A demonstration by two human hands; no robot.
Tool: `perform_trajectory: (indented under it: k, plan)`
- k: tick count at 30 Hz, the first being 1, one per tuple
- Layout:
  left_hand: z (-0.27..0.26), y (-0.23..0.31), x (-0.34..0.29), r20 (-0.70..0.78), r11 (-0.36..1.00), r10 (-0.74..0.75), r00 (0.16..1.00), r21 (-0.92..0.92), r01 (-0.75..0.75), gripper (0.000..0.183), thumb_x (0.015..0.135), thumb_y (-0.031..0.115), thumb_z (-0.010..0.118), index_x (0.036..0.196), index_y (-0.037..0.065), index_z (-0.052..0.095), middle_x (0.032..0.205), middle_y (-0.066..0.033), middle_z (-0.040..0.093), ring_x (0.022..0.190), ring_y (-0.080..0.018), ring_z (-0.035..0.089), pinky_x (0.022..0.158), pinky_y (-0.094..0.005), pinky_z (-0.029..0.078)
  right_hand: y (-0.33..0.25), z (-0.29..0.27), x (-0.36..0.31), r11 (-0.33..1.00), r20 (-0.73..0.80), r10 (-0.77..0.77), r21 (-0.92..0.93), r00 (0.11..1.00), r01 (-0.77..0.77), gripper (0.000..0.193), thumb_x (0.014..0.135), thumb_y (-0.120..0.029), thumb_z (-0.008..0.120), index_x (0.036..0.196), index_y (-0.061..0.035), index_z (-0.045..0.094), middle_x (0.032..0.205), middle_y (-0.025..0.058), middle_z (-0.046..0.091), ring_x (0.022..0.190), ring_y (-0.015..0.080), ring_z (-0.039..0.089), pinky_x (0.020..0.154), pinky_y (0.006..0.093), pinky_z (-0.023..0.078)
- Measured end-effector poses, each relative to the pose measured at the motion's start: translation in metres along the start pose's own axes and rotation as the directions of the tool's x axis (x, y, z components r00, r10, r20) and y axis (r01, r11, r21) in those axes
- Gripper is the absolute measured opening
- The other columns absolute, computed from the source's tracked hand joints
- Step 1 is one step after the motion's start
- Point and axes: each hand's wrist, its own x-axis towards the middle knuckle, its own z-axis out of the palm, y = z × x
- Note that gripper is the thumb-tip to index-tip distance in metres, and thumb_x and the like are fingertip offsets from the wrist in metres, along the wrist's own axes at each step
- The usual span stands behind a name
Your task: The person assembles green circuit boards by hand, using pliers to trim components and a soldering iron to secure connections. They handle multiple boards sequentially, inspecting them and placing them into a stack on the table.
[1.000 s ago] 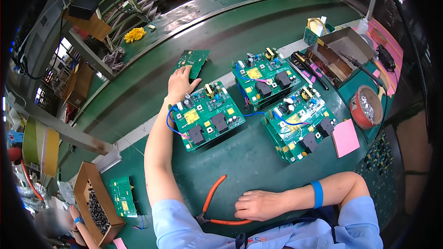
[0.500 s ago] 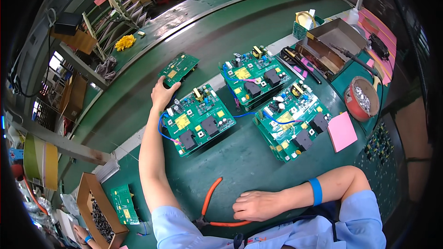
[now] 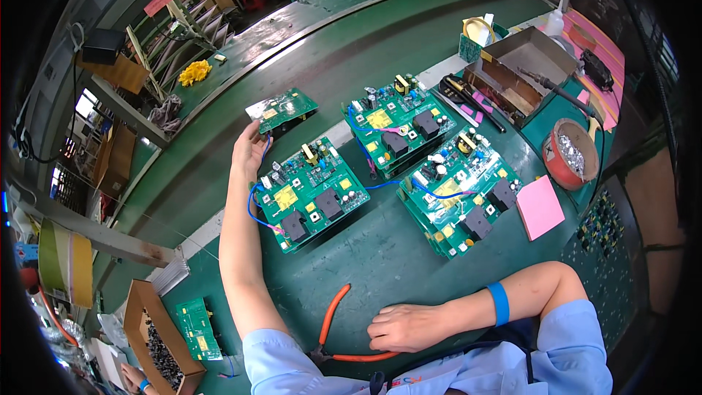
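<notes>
My left hand (image 3: pixel 251 149) reaches across the bench and grips the near left edge of a green circuit board (image 3: pixel 291 106). Its fingers are partly hidden at the board's edge. The board is tilted and catches the light; a blue wire hangs beside my fingers. My right hand (image 3: pixel 408 327) rests loosely closed on the green bench top, with nothing visible in it. Just left of it lie cutting pliers with orange handles (image 3: pixel 334 314). Stacked circuit boards stand in a left pile (image 3: pixel 313 192), a back pile (image 3: pixel 398 123) and a right pile (image 3: pixel 459 194).
A pink pad (image 3: pixel 541 208) lies by the right pile. Behind it are a red pot (image 3: pixel 567 164), an open box of tools (image 3: pixel 523 66) and a soldering iron (image 3: pixel 556 89). A cardboard box of small black parts (image 3: pixel 135 329) and another board (image 3: pixel 199 329) sit at lower left.
The board at my left hand has tilted, and its left part now shines. My left hand has turned and shifted slightly left. The right hand stays where it was.
</notes>
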Motion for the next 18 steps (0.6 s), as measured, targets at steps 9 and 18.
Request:
perform_trajectory:
  k: [9,18]
  plan:
    - [0.002,0.005,-0.012,-0.073,0.98,-0.152,0.986,0.116,0.159,0.017,0.085,0.019,0.046,0.095,0.006,0.049,0.09,-0.0079,0.054,0.079,-0.0209,0.052,0.069,-0.0366,0.045,0.001,0.001,-0.001,1.0,-0.024,-0.008,-0.005,1.0,0.008,0.007,0.069,-0.011,0.053,0.069,-0.0051,0.048,0.069,0.007,0.042,0.068,0.0211,0.048,0.061,0.0323,0.038]
    - [-0.04,0.068,-0.082,-0.22,0.971,0.176,0.959,-0.119,-0.206,0.018,0.083,0.021,0.05,0.099,0.012,0.049,0.1,-0.0022,0.053,0.094,-0.0174,0.048,0.082,-0.0437,0.04,0.0,0.002,-0.001,0.998,0.021,-0.02,-0.064,1.0,0.021,0.012,0.07,-0.016,0.057,0.072,-0.0061,0.05,0.073,0.0075,0.046,0.073,0.0227,0.049,0.064,0.0343,0.039]
